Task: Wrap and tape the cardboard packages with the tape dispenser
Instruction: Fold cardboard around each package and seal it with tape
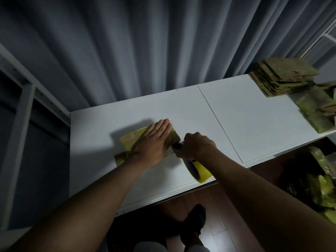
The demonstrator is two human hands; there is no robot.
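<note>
A grey pleated curtain (138, 51) hangs behind the far edge of the white tabletop (236, 113), which is built from two panels meeting at a thin seam right of centre. At the far right corner sits a stack of flat cardboard pieces (283, 77). Just nearer, along the right edge, lie several taped packages (318, 113), touching one another.

The cardboard package (132, 138) I am working on lies flat near the middle of the left panel, partly covered with glossy yellowish tape. A loose strip of tape (121, 158) extends from its near left corner onto the tabletop.

My left hand (154, 142) lies flat on top of the package, fingers straight and held together, pressing it down. My fingertips reach past its far edge.

My right hand (197, 145) is curled around the blue handle of the tape dispenser (198, 170), gripping it at the package's right side. The yellow tape roll sits toward the near edge of the tabletop, below my wrist. The dispenser's front end meets the package beside my left hand.
</note>
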